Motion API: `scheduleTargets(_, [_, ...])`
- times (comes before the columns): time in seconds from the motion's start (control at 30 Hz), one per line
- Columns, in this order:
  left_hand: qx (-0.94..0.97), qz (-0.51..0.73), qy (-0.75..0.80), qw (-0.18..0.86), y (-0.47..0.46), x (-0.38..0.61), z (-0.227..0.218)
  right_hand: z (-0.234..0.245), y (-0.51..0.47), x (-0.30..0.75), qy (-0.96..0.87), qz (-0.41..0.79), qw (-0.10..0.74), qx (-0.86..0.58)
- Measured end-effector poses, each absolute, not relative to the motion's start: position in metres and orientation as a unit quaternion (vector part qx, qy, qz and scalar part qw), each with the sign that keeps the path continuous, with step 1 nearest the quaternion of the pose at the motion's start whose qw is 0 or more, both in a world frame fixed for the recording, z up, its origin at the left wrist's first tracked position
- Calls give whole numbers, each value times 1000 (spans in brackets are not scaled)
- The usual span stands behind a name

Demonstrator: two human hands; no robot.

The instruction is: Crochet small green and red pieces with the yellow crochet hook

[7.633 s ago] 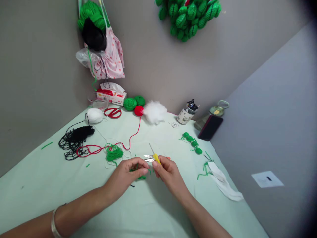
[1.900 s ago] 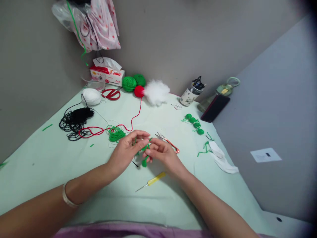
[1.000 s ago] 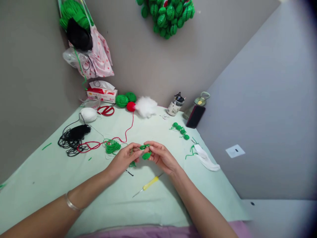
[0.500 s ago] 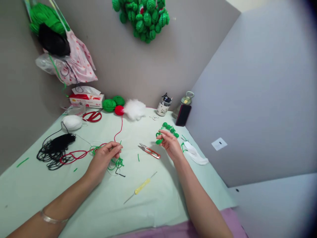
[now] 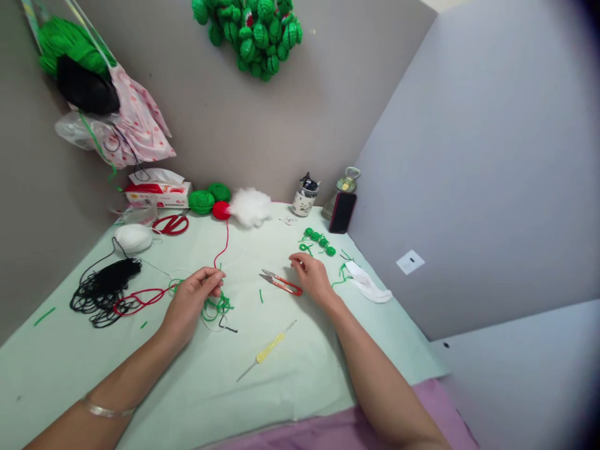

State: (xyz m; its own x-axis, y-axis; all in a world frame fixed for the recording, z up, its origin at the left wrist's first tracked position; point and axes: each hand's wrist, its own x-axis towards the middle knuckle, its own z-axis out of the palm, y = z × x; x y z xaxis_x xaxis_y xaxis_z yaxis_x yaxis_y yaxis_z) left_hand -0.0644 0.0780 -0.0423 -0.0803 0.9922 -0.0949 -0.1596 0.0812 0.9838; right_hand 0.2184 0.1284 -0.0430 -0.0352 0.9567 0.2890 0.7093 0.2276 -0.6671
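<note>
My left hand (image 5: 194, 300) is closed in a pinch on a strand of green yarn, whose short end pokes up above the fingertips. Under and beside it lies a loose tangle of green yarn (image 5: 218, 307). My right hand (image 5: 313, 276) hovers with loosely bent fingers and nothing visible in them. Just left of it are orange-handled thread snips (image 5: 287, 285), blades pointing left. Beyond its fingers a small green crocheted loop (image 5: 305, 248) rests on the table, close to a row of several green crocheted balls (image 5: 320, 241). A yellow-handled crochet hook (image 5: 270, 349) lies nearer to me.
Black yarn (image 5: 105, 287), a red strand (image 5: 145, 301) and a white yarn ball (image 5: 134, 238) lie left. Behind are red scissors (image 5: 171, 224), a tissue box (image 5: 159, 194), green balls (image 5: 201, 202) and white stuffing (image 5: 252, 207). A phone (image 5: 342, 212) leans at the back right.
My right hand has let go of the green crocheted piece, which now lies on the table, and has come down and left towards the snips. My left hand keeps its pinch. The view has shifted slightly.
</note>
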Motion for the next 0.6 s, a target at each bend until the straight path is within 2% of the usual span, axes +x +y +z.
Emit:
scheduleTargets(0.23, [365,588,501,520,84,-73,-37,-43,126,221,-720,134,303,-610])
scheduleTargets(0.4, [339,616,496,509,89,-79,-32,-46,134,232,-708,128,294,-629])
scheduleTargets(0.6, [294,689,487,450,103,-102,-29,-52,132,225,-718,145,292,-615])
